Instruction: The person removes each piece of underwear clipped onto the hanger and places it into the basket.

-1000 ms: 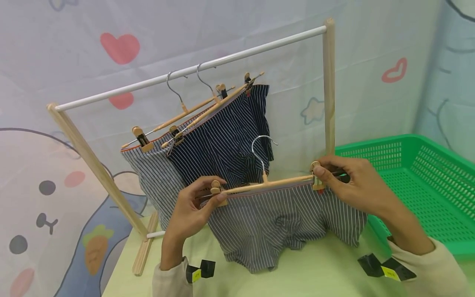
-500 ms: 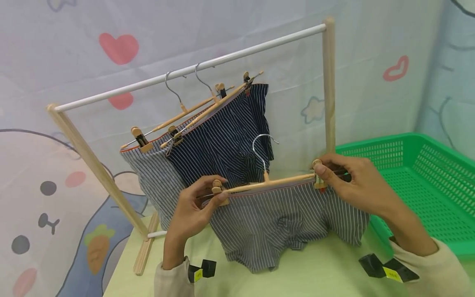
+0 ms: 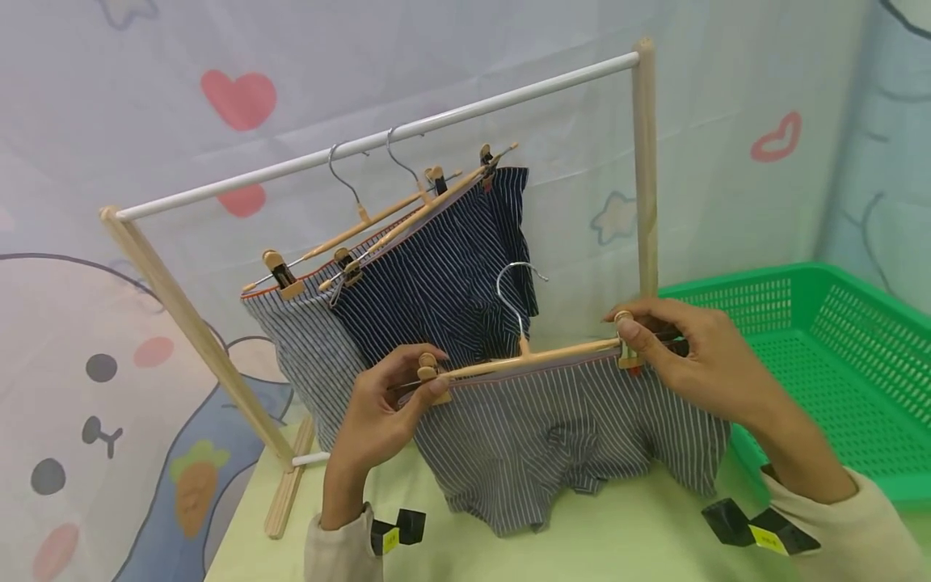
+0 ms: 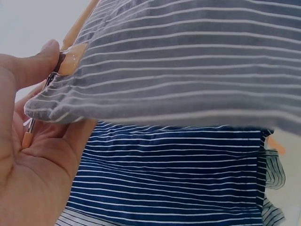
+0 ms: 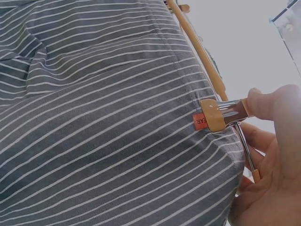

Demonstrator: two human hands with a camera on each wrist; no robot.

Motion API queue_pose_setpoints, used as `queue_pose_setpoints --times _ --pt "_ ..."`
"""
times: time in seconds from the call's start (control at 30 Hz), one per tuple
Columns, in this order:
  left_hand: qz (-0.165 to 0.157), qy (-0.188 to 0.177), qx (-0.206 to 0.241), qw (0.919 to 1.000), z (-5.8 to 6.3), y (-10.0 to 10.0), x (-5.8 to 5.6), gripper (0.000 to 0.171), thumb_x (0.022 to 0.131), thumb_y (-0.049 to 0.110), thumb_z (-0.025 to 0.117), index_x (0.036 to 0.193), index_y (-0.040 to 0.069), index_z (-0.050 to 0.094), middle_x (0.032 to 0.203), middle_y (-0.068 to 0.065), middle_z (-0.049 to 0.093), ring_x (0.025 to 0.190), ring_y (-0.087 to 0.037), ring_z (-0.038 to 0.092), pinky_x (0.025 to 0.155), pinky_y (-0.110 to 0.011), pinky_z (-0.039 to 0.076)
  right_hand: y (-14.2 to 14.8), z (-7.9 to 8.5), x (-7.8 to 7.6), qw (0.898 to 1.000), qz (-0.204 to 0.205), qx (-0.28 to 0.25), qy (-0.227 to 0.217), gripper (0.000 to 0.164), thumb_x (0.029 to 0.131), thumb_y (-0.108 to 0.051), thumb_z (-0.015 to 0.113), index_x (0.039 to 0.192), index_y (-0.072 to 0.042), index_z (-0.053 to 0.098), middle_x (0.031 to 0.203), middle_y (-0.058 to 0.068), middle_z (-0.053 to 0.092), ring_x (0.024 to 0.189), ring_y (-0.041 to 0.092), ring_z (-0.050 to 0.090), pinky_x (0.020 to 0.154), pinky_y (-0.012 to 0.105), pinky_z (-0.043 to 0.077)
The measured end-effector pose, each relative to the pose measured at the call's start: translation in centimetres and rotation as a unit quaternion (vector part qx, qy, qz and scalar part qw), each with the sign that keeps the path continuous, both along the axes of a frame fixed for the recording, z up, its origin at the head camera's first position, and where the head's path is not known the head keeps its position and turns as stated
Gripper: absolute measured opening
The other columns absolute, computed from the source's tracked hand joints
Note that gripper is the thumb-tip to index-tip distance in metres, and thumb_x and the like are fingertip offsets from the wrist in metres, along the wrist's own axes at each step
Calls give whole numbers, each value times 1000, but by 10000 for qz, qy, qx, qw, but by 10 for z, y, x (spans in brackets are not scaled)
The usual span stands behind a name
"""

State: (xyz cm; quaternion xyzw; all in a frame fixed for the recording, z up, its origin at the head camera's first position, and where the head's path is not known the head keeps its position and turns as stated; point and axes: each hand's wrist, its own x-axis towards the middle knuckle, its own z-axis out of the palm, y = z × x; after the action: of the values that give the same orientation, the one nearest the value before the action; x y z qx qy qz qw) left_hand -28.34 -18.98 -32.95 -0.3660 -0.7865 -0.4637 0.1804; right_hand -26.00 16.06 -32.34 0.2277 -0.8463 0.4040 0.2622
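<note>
Grey striped boxer shorts (image 3: 524, 453) hang by the waistband from a clip hanger (image 3: 553, 353) with a bare metal hook. At the hanger's left end my left hand (image 3: 381, 412) grips the clip between thumb and fingers. My right hand (image 3: 680, 356) pinches the other clip (image 5: 214, 115), which bites the waistband beside a small red label (image 5: 199, 121). Behind, navy striped shorts (image 3: 436, 267) and light striped shorts (image 3: 298, 347) hang from two more clip hangers on the white rail (image 3: 509, 99). In the left wrist view the navy shorts show below the grey pair.
A wooden-post rack stands on the pale green table (image 3: 407, 517), with its right post (image 3: 644, 178) behind my right hand. The green basket (image 3: 822, 279) sits at the right. A printed curtain (image 3: 727, 81) hangs behind everything.
Both hands keep their grip, and the grey shorts with their hanger have shifted very slightly to the right. The hung shorts stay on the rail.
</note>
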Motion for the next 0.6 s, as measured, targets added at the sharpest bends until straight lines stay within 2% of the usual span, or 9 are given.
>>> queue_pose_setpoints --times 0.27,0.47,0.6 --pt "181 57 140 9997 -1 2 4 24 93 4 67 117 6 65 101 -14 70 88 -8 73 82 -29 60 -4 -3 -2 9997 62 -218 114 20 101 -19 58 117 -14 71 100 2 68 77 -2 62 60 22 52" --pt "171 182 214 9995 2 9 2 23 93 5 68 116 8 66 101 -14 70 90 -9 73 80 -30 61 -1 -1 -1 9989 57 -470 24 19 101 -18 59 116 -13 70 95 -6 64 72 -2 67 56 22 53" --pt "180 184 264 9993 2 11 3 22 92 4 68 114 5 66 99 -15 69 89 -9 72 78 -30 61 -3 -1 1 9976 41 -690 -55 17 100 -18 61 113 -12 71 95 -10 62 69 0 69 55 22 54"
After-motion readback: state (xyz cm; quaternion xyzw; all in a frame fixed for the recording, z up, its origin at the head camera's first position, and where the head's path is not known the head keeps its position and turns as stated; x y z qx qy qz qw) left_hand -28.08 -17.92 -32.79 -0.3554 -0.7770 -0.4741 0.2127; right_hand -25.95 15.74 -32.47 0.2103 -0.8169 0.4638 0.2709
